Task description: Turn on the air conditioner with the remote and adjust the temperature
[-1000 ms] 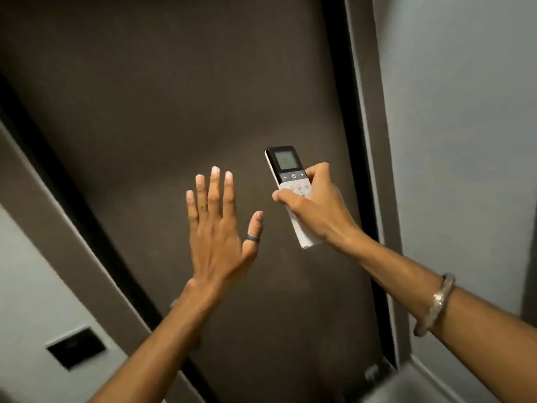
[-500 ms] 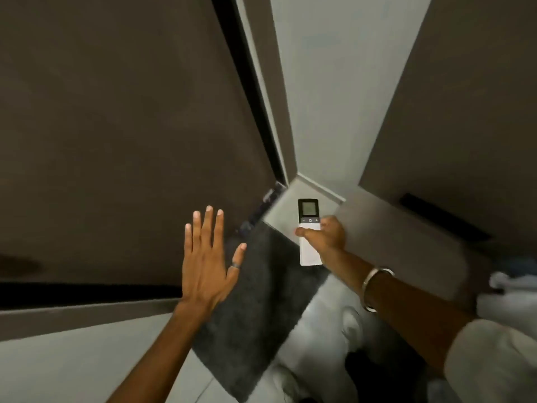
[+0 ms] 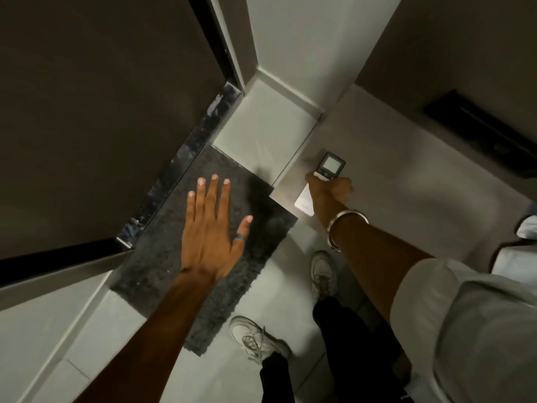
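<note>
A slim white remote [image 3: 329,167] with a dark top and a lit grey screen is held out in front of me at the right. My right hand [image 3: 329,193] is wrapped around its middle, thumb lying across the buttons just under the screen; its lower white end pokes out below the fist. My left hand [image 3: 210,231] floats flat and empty over the floor mat, fingers spread, a dark ring on the thumb. No air conditioner is in view.
I look down at a pale tiled floor with a dark grey mat [image 3: 203,257]. A dark door [image 3: 101,97] fills the left. My two white shoes [image 3: 255,341] stand below. A brown cabinet panel [image 3: 436,53] with a black slot is at the right.
The view has swung from the door down to the floor and my feet. My right hand with the remote has shifted right and lower; my left hand stays spread and empty.
</note>
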